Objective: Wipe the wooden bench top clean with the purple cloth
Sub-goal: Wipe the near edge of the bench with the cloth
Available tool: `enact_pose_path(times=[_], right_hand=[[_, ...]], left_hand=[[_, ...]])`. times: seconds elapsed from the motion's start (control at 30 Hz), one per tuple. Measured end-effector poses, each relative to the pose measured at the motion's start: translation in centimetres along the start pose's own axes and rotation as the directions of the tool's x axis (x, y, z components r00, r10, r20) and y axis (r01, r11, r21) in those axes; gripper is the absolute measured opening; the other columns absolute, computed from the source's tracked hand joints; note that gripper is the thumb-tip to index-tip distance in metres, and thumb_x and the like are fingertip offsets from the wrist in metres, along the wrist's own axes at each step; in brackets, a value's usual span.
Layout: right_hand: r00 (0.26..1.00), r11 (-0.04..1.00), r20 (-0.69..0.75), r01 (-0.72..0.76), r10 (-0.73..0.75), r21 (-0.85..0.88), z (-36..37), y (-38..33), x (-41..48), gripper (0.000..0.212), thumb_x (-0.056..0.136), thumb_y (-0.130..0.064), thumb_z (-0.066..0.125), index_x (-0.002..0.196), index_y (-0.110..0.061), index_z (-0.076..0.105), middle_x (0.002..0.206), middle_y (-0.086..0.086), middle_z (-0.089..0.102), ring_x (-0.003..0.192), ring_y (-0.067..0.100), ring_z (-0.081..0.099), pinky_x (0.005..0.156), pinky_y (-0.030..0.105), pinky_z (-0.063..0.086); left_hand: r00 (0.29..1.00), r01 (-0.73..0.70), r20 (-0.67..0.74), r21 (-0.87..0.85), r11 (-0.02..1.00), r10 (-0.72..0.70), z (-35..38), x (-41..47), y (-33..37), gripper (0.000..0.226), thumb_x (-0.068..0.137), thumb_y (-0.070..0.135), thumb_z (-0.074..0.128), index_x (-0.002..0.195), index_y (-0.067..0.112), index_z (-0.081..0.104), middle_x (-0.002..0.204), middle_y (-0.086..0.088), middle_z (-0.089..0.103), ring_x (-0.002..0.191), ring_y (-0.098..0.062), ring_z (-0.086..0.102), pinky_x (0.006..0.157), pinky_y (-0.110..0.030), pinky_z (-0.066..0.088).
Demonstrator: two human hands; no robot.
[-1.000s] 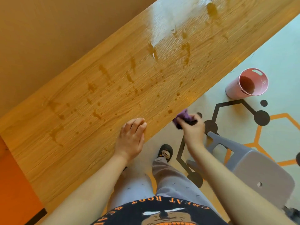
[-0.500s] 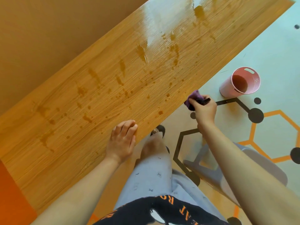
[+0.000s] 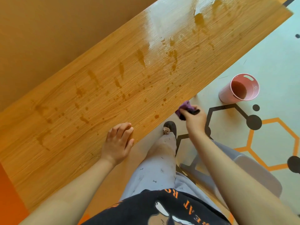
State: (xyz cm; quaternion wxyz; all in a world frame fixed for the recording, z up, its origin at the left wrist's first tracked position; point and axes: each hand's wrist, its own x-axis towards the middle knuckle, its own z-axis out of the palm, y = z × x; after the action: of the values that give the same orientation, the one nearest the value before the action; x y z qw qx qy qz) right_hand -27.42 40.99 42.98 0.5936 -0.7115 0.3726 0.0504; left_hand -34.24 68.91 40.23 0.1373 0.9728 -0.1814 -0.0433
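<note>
The wooden bench top (image 3: 68, 127) runs diagonally from lower left to upper right, spattered with brown drips and streaks, with a wet glossy patch near its far end. My left hand (image 3: 118, 143) rests flat on the near edge, fingers loosely together, holding nothing. My right hand (image 3: 195, 120) is closed around the bunched purple cloth (image 3: 184, 108), held just off the bench's near edge, above the floor. Most of the cloth is hidden in my fist.
A pink bucket (image 3: 227, 96) stands on the pale floor to the right of the bench. A grey plastic stool (image 3: 253, 174) sits behind my right forearm. An orange-brown wall lines the bench's far side. My leg and dark shoe (image 3: 170, 126) are beside the bench edge.
My right hand with the cloth has shifted slightly along the bench's near edge. My left hand stays pressed on the bench; my leg has stepped forward.
</note>
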Motion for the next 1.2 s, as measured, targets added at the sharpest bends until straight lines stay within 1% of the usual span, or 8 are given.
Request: enact_pose_path(times=[0.2, 0.4, 0.47, 0.57, 0.67, 0.8, 0.97, 1.2], right_hand=[[0.986, 0.994, -0.150, 0.054, -0.068, -0.091, -4.5, -3.7, 7.9, 0.023, 0.077, -0.023, 0.074, 0.095, -0.015, 0.062, 0.090, 0.001, 0.066, 0.087, 0.016, 0.063, 0.075, 0.024, 0.049], [0.998, 0.997, 0.023, 0.066, -0.065, -0.040, -3.3, -1.8, 5.1, 0.014, 0.080, -0.015, 0.072, 0.080, -0.018, 0.058, 0.073, -0.002, 0.059, 0.069, 0.010, 0.056, 0.057, 0.013, 0.043], [0.997, 0.998, 0.059, 0.047, -0.045, -0.041, -3.0, -1.3, 4.5, 0.013, 0.081, -0.016, 0.071, 0.079, -0.018, 0.059, 0.075, 0.000, 0.061, 0.071, 0.010, 0.057, 0.060, 0.017, 0.044], [0.998, 0.999, 0.058, 0.009, -0.007, -0.038, -3.6, -1.5, 5.4, 0.011, 0.080, -0.017, 0.072, 0.079, -0.016, 0.061, 0.079, 0.005, 0.064, 0.075, 0.016, 0.060, 0.066, 0.029, 0.048], [1.000, 1.000, -0.006, -0.010, 0.010, -0.008, -5.2, -3.1, 9.0, 0.012, 0.078, -0.019, 0.073, 0.079, -0.020, 0.061, 0.077, 0.002, 0.065, 0.072, 0.013, 0.060, 0.065, 0.027, 0.047], [0.991, 0.999, -0.127, 0.033, -0.034, -0.017, -9.3, -6.3, 16.3, 0.018, 0.077, -0.023, 0.074, 0.090, -0.016, 0.064, 0.085, 0.000, 0.066, 0.082, 0.013, 0.063, 0.072, 0.025, 0.049], [0.989, 0.999, -0.142, 0.028, -0.030, -0.019, -12.2, -8.0, 20.9, 0.019, 0.076, -0.020, 0.075, 0.088, -0.014, 0.061, 0.084, 0.002, 0.066, 0.085, 0.020, 0.063, 0.077, 0.033, 0.052], [0.996, 0.995, -0.011, -0.087, 0.088, 0.044, -9.4, -5.8, 15.8, 0.015, 0.078, -0.020, 0.074, 0.085, -0.014, 0.062, 0.082, 0.004, 0.068, 0.081, 0.020, 0.064, 0.074, 0.034, 0.052]], left_hand=[[1.000, 0.011, 0.028, 0.018, 1.000, -0.012, 0.2, 0.0, 0.0, 0.041, 0.088, 0.037, 0.045, 0.122, 0.016, 0.046, 0.132, -0.005, 0.042, 0.118, -0.028, 0.040, 0.094, -0.039, 0.035], [0.997, 0.065, 0.042, 0.000, 0.998, -0.065, -1.3, 2.4, 1.5, 0.042, 0.097, 0.048, 0.030, 0.112, 0.014, 0.052, 0.122, -0.005, 0.050, 0.113, -0.026, 0.043, 0.094, -0.039, 0.030], [0.997, 0.068, -0.019, -0.080, 0.995, -0.069, -1.5, 5.5, 3.9, 0.035, 0.091, 0.038, 0.041, 0.114, 0.013, 0.050, 0.122, -0.004, 0.049, 0.112, -0.026, 0.044, 0.094, -0.037, 0.030], [0.991, -0.087, -0.112, -0.185, 0.979, 0.067, -0.7, 12.6, 8.7, 0.038, 0.088, 0.028, 0.048, 0.122, 0.011, 0.045, 0.125, -0.004, 0.044, 0.113, -0.023, 0.044, 0.094, -0.033, 0.033], [0.974, -0.193, -0.165, -0.227, 0.954, 0.158, 0.3, 21.4, 13.5, 0.041, 0.087, 0.021, 0.051, 0.126, 0.009, 0.043, 0.128, -0.005, 0.042, 0.115, -0.024, 0.045, 0.095, -0.032, 0.037], [0.983, -0.179, -0.075, -0.204, 0.963, 0.166, 2.6, 30.6, 18.1, 0.039, 0.089, 0.017, 0.046, 0.126, 0.006, 0.049, 0.131, -0.011, 0.049, 0.120, -0.025, 0.041, 0.099, -0.037, 0.037], [0.988, -0.149, 0.006, -0.143, 0.978, 0.151, 4.3, 32.3, 19.3, 0.035, 0.091, 0.018, 0.047, 0.123, 0.006, 0.054, 0.131, -0.010, 0.051, 0.123, -0.025, 0.041, 0.101, -0.039, 0.036], [0.990, -0.133, 0.035, -0.114, 0.985, 0.138, 4.2, 32.4, 19.2, 0.036, 0.090, 0.021, 0.048, 0.124, 0.008, 0.050, 0.133, -0.007, 0.048, 0.124, -0.024, 0.038, 0.102, -0.038, 0.033]])
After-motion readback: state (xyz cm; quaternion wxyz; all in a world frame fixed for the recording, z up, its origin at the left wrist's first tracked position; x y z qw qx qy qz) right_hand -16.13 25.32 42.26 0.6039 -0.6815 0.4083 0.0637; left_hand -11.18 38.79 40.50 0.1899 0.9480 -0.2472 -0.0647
